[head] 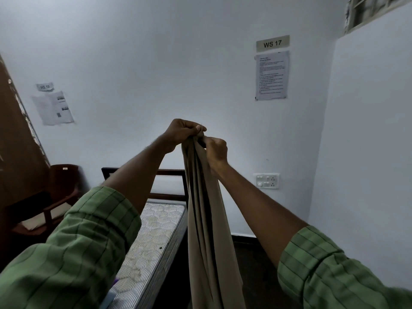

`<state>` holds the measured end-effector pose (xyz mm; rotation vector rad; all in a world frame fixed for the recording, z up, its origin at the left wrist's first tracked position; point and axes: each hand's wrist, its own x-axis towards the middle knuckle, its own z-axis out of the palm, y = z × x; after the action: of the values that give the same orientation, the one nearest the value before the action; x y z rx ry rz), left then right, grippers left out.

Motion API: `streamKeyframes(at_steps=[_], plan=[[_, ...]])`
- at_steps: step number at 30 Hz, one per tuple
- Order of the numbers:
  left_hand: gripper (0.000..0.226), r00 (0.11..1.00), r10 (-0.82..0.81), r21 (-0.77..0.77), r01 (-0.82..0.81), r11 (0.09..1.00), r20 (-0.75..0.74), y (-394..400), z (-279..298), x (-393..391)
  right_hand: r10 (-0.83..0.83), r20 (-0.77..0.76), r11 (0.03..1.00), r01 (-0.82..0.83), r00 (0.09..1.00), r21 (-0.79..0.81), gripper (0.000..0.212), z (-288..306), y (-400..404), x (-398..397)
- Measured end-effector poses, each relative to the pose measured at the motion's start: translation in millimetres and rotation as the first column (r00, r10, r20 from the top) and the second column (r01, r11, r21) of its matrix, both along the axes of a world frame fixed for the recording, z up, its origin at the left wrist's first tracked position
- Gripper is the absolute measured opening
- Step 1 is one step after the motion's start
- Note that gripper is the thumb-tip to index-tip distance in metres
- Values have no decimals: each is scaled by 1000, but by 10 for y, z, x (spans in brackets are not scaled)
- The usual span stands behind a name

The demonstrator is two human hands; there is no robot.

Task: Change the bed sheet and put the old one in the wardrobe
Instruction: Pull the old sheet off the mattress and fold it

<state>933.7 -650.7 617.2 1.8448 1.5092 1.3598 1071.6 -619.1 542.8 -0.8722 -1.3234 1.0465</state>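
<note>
At the centre of the frame, both arms reach up and forward in rolled green checked sleeves (93,237). The left hand (181,133) is clenched around the top of a beige bed sheet (206,219), its fingers curled over the gathered edge. The right hand (215,150), just beside and slightly lower, pinches the same bunched edge, its fingers curled into the cloth. The two hands nearly touch at the top of the sheet. From there the sheet hangs straight down in long vertical folds and runs out of the frame at the bottom centre.

Behind the sheet, toward the lower left, a bare quilted mattress (153,239) lies on a bed with a dark headboard (142,172) against the white wall. A brown chair (60,192) stands at the left. On the wall, a sign reading "WS 17" (272,43) sits at the upper right above a printed notice (271,75); a switch panel (266,180) is lower down. A second paper (53,108) hangs at the left under a small label.
</note>
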Motion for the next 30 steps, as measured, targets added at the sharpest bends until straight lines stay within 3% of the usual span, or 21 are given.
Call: streamKeyframes(at_steps=[4,6,8,11,14,17,21,25,30], plan=[[16,1000,-21,15,21,1000,-1,18,-15,3,-106,-36,990,109,994,87,20,-59,-4,37],[16,1000,-21,31,21,999,0,30,-23,12,-166,-51,978,171,985,122,31,-54,-11,60],[15,1000,-15,36,15,999,-3,44,-31,23,-169,-9,972,168,986,162,29,-49,9,64],[15,999,-4,40,6,999,-44,86,-50,68,-106,50,978,95,993,184,29,-60,96,86],[17,997,30,85,-24,996,-65,146,-94,111,5,56,998,-8,998,61,37,-81,141,147],[18,992,106,126,-96,987,-72,220,-152,121,160,10,985,-159,987,-70,26,-150,143,225],[16,975,215,151,-206,967,-50,269,-154,127,243,41,967,-239,969,-93,6,-277,160,319],[17,960,277,160,-267,950,-44,309,-126,159,202,-24,979,-202,979,22,19,-481,113,438],[20,935,353,158,-347,925,-12,340,-100,170,392,-103,920,-389,914,47,43,-657,-10,515]])
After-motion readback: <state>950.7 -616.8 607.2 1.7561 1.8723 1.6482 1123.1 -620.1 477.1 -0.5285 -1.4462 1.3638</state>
